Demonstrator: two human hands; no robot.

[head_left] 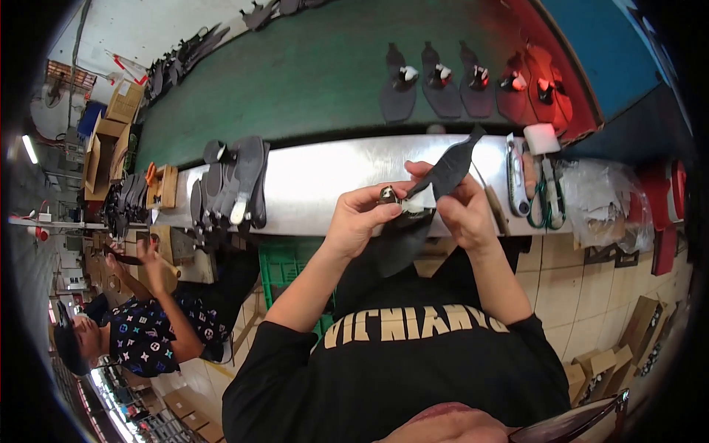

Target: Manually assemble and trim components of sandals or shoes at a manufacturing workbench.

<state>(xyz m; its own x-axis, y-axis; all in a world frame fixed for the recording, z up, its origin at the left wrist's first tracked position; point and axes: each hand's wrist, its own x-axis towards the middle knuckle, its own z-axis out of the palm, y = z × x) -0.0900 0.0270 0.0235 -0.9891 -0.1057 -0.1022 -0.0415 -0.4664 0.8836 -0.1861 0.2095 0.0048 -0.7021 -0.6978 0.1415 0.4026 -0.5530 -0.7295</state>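
Over the metal bench edge, a dark sandal sole [452, 165] is held at a slant between my hands, its narrow end up and to the right. My left hand [354, 221] pinches the sandal's strap near a small shiny dark ornament [388, 194]. White paper [421, 200] is wrapped about the strap between the two hands. On the other side, my right hand [470, 215] grips the sole's edge, its fingers partly behind it. The wide end of the sole hangs down over my lap. How the strap joins the sole is hidden by my fingers.
Several dark sandals [399, 92] lie on the green conveyor belt [281, 81], some under red light. Loose soles [249, 173] sit left on the metal bench [317, 166]. At right are a utility knife [517, 177], green-handled scissors [548, 196] and a plastic bag [605, 199]. A co-worker [159, 325] sits left.
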